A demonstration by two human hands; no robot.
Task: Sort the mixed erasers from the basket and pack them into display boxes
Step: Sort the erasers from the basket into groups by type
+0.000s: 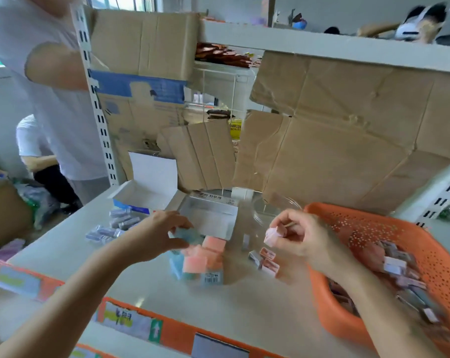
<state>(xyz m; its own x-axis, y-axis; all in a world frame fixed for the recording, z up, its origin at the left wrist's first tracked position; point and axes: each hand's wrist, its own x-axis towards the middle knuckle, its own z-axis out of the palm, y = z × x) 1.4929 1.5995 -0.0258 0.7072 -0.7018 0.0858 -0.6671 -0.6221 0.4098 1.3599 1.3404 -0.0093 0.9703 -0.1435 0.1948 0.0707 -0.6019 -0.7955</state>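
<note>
Holding pink eraser (271, 237), right hand (300, 237); labels blurred.

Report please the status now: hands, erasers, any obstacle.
Left hand shut on blue eraser. Right hand shut on pink eraser. Orange basket still holds erasers. No obstacle.

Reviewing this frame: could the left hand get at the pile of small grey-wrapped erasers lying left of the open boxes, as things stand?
Probably yes. The pile of small grey-wrapped erasers lies open on the pale shelf top, just beyond the left hand, nothing between them; but that hand already grips a light blue eraser.
</note>
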